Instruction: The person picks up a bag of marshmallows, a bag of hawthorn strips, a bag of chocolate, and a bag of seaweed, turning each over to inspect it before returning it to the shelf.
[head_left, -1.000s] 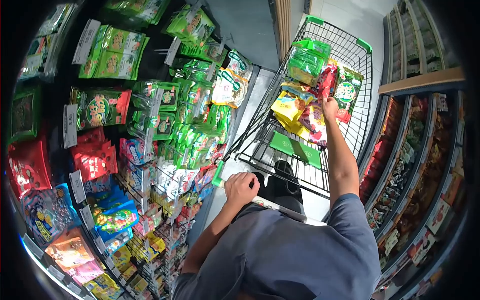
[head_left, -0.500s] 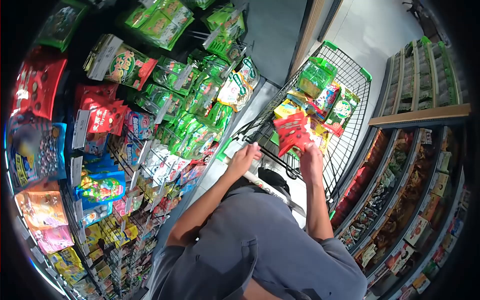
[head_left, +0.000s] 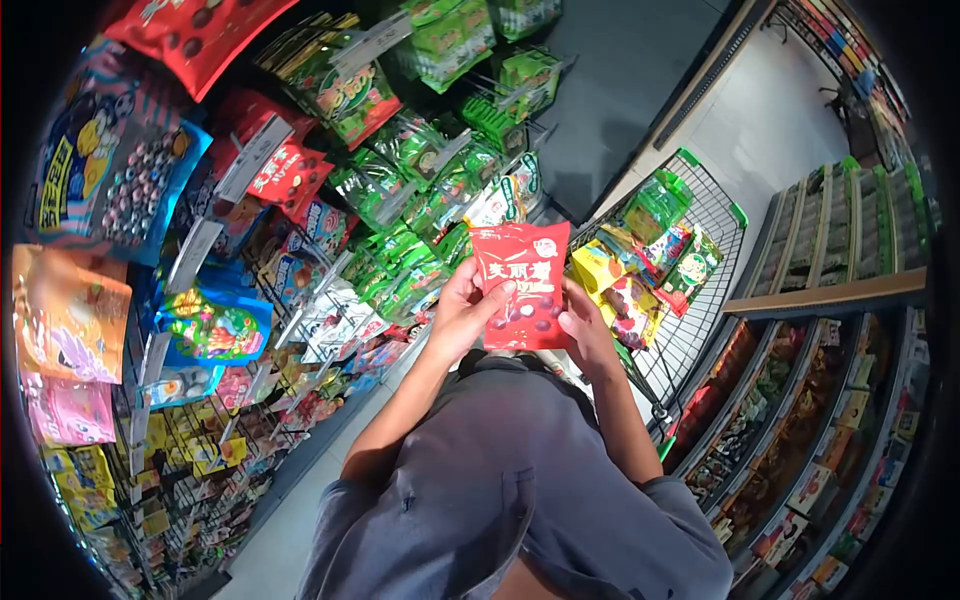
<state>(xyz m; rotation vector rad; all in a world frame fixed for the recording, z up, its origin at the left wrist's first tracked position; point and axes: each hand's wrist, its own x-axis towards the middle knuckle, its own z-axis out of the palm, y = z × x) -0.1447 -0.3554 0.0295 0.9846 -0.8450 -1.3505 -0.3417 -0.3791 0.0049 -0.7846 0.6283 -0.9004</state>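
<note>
A red candy bag (head_left: 528,275) with pale lettering and pictures of round chocolate balls faces me, upright in front of my body. My left hand (head_left: 470,312) grips its left side, thumb across the front. At the lower right edge, my right hand (head_left: 588,330) holds it too, with the thumb at the front; its other fingers are partly hidden behind the bag. Just beyond stands a wire shopping cart (head_left: 712,290) with green corners. Inside it lie a yellow snack bag (head_left: 596,268), a green snack bag (head_left: 697,265) and a clear green pack (head_left: 655,205).
A rack of hanging bags fills the left, with green packs (head_left: 405,255), a red bag (head_left: 285,175) and a blue bag (head_left: 215,325). On the right, shelf bins (head_left: 790,430) hold small wrapped goods. Pale floor (head_left: 745,105) shows beyond the cart.
The red bag has moved left and nearer to me from over the cart, its front now facing me. My left hand has taken hold of it. The view has shifted.
</note>
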